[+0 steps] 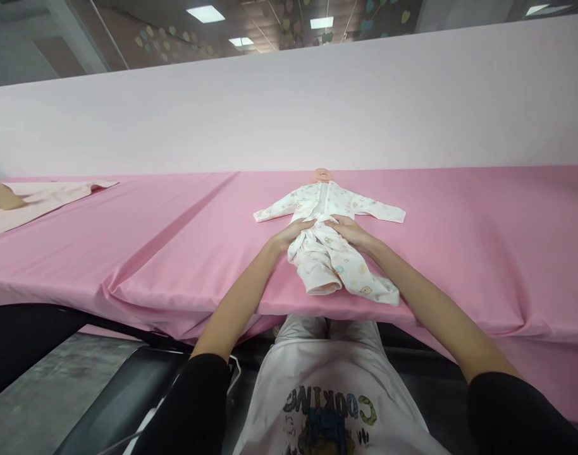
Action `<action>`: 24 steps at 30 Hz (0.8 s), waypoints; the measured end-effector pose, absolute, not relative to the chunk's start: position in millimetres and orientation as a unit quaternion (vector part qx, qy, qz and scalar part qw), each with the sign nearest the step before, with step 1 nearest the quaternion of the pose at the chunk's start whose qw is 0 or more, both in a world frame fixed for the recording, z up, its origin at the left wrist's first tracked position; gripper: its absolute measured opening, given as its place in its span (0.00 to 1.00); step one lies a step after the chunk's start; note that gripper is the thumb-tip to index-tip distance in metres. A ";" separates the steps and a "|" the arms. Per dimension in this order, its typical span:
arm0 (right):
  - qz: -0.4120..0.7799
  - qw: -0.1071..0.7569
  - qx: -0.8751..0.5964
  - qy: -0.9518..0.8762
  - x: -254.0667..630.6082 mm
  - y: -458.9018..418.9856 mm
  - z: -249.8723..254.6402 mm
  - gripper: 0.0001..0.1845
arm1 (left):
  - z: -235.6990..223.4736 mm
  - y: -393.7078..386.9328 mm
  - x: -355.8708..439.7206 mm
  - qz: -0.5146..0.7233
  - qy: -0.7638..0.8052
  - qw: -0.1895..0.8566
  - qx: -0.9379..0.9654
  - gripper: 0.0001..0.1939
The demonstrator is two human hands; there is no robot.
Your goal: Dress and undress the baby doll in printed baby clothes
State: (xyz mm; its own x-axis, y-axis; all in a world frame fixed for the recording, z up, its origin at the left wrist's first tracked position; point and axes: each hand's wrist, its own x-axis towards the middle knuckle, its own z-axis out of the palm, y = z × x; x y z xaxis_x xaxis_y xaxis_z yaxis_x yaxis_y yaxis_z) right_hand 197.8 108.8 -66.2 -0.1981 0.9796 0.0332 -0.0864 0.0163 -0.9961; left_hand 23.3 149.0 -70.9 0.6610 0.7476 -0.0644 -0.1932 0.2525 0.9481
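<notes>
A baby doll [322, 177] lies on its back on the pink cloth [184, 253], its head toward the white partition. It wears a white patterned baby shirt [339, 199] with both sleeves spread sideways. Matching baby pants [348, 262] cover its lower body, the legs pointing toward me and slightly right. My left hand [291, 234] is closed on the left side of the pants' waistband. At the opposite side, my right hand [354, 232] grips the waistband too. Some fingertips are hidden in the fabric.
A white partition [289, 114] stands along the table's far edge. At the far left, part of a person's hand or arm [3, 194] rests on a pale cloth [47, 205]. A black chair [128, 392] stands below the table's front edge.
</notes>
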 end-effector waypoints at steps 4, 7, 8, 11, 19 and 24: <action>0.570 0.473 -0.409 -0.533 198.6 109.8 -68.4 0.09 | -75.0 146.7 26.8 0.333 0.254 0.751 0.510 0.15; 0.605 0.464 -0.374 -0.528 201.9 109.8 -69.2 0.11 | -73.2 143.2 26.3 0.321 0.252 0.765 0.499 0.16; 0.620 0.461 -0.354 -0.527 203.8 109.8 -69.5 0.12 | -71.5 142.1 25.4 0.313 0.252 0.768 0.499 0.17; 0.657 0.450 -0.292 -0.530 210.5 110.7 -71.5 0.17 | -63.3 138.6 21.9 0.284 0.265 0.749 0.537 0.22; 0.621 0.473 -0.340 -0.524 207.9 113.2 -75.7 0.15 | -56.9 134.5 19.2 0.244 0.297 0.690 0.614 0.30; 0.639 0.420 -0.350 -0.540 206.8 109.7 -70.0 0.20 | -73.3 142.2 24.6 0.300 0.277 0.722 0.558 0.22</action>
